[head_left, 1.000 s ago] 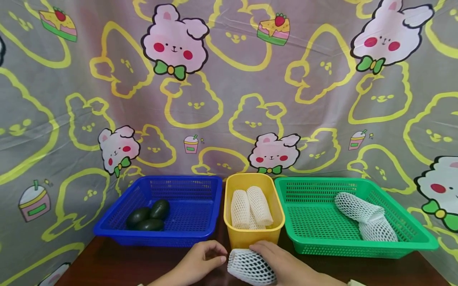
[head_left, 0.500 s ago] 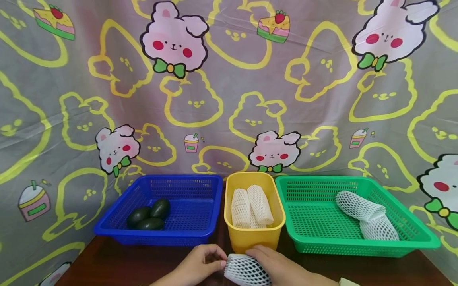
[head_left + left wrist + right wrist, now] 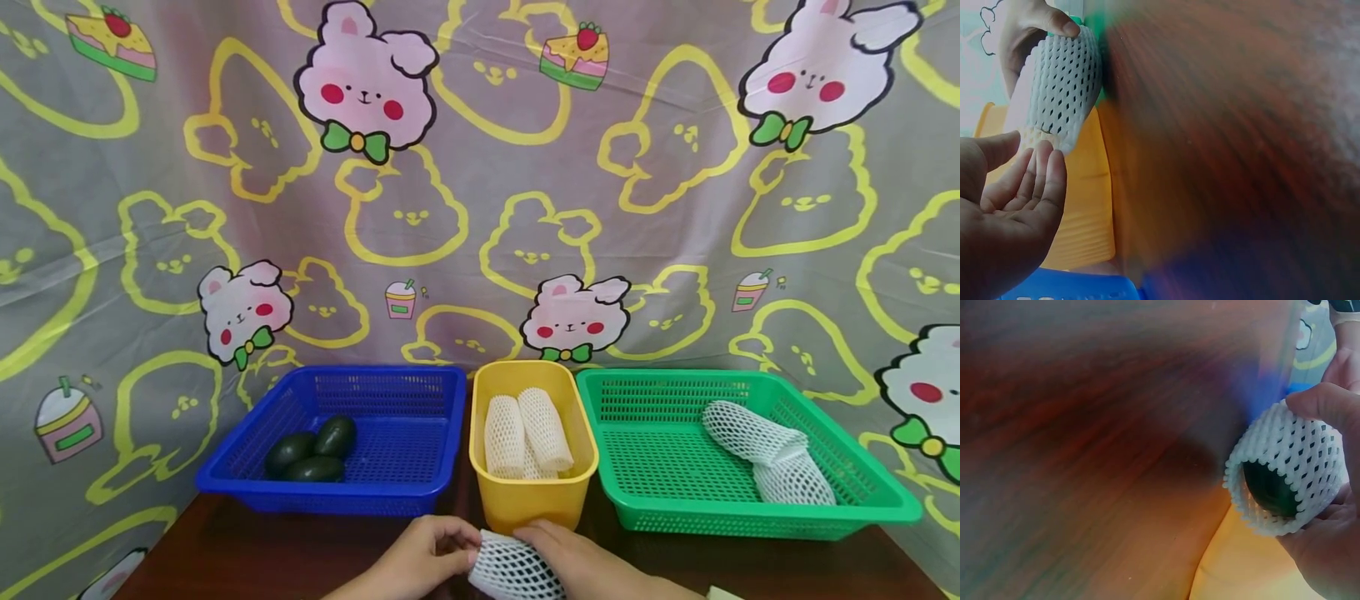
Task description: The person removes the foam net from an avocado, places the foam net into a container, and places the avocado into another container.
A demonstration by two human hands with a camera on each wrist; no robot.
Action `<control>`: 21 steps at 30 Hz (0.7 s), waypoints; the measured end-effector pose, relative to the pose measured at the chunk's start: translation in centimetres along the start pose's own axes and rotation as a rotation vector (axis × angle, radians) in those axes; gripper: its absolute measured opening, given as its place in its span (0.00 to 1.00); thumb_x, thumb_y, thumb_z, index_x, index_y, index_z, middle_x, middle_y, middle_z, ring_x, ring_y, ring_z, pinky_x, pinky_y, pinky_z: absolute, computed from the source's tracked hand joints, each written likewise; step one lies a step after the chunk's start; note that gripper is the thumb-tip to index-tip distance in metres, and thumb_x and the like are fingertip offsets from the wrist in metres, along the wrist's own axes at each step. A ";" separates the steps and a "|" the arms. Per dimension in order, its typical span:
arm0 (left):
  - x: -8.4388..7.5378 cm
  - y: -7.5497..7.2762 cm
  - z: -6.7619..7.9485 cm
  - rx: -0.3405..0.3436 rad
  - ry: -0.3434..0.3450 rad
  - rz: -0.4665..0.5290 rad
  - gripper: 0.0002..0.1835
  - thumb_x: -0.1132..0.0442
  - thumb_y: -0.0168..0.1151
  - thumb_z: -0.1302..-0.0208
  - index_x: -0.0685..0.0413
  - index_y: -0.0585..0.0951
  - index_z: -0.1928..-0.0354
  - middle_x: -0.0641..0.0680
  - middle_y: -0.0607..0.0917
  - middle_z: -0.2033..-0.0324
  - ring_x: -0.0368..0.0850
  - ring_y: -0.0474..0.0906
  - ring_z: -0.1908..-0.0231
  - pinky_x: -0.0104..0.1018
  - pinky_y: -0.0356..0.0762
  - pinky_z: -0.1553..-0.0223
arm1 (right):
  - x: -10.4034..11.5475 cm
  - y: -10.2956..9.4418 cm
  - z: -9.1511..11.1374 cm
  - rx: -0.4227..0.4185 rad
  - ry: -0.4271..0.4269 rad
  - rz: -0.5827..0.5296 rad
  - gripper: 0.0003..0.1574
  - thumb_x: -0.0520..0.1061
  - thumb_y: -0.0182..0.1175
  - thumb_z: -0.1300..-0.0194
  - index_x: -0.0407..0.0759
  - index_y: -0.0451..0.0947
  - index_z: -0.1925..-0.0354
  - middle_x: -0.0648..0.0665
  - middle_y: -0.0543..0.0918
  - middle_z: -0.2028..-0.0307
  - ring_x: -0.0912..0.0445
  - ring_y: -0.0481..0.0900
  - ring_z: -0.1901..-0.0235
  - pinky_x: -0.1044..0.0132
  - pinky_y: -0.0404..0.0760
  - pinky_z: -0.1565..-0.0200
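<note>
A white foam fruit net (image 3: 517, 568) is around a dark green avocado (image 3: 1270, 490), which shows through the net's open end in the right wrist view. My right hand (image 3: 581, 567) grips the net round its body, thumb on one side and fingers on the other. At the opposite end, my left hand (image 3: 1016, 206) pinches the net's edge between thumb and fingertips. Both hands are low over the table, just in front of the yellow bin (image 3: 534, 500). Part of the net is hidden behind the right hand in the head view.
Left of the bin, a blue basket (image 3: 337, 496) holds dark green avocados (image 3: 315, 450). Several foam nets (image 3: 506, 437) lie in the yellow bin. On the right, a green basket (image 3: 750, 521) contains white netted pieces (image 3: 753, 433). A patterned curtain (image 3: 480, 183) hangs behind.
My left hand has come from beside the net to its end and now pinches the edge. The net and right hand have shifted slightly left.
</note>
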State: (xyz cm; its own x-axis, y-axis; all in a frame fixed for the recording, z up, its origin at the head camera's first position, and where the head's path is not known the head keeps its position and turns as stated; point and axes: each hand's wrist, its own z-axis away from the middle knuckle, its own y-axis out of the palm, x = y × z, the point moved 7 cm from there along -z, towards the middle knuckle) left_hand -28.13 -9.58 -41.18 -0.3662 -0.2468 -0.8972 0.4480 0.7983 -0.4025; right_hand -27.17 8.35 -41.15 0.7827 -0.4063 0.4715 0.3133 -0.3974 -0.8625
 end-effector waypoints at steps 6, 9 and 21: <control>0.1 -0.1 -0.3 -0.049 -0.027 0.007 0.09 0.67 0.65 0.38 0.63 0.84 0.57 0.49 0.85 0.66 0.35 0.79 0.67 0.28 0.77 0.64 | 0.1 0.2 -0.2 0.023 0.001 -0.022 0.47 0.67 0.62 0.40 0.44 0.61 0.34 0.52 0.70 0.42 0.63 0.69 0.47 0.63 0.74 0.46; 0.3 0.0 -0.3 -0.060 -0.035 0.044 0.11 0.69 0.64 0.39 0.67 0.83 0.55 0.54 0.86 0.62 0.36 0.80 0.64 0.28 0.78 0.62 | 0.0 0.2 -0.2 0.035 0.009 -0.035 0.46 0.67 0.62 0.39 0.45 0.60 0.33 0.52 0.69 0.41 0.63 0.69 0.46 0.63 0.74 0.45; 0.6 1.2 -0.3 0.025 -0.041 0.179 0.14 0.75 0.60 0.41 0.74 0.78 0.53 0.61 0.85 0.62 0.34 0.81 0.65 0.26 0.78 0.62 | -0.3 0.0 0.0 0.011 0.015 -0.039 0.48 0.65 0.65 0.40 0.40 0.61 0.34 0.46 0.71 0.40 0.60 0.69 0.44 0.61 0.73 0.44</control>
State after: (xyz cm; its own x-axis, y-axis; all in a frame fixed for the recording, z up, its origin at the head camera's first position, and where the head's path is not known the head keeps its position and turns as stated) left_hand -28.07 -8.61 -42.10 -0.2457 -0.1247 -0.9613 0.5231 0.8178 -0.2398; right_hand -27.36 8.45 -41.32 0.7614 -0.4034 0.5074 0.3494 -0.4038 -0.8455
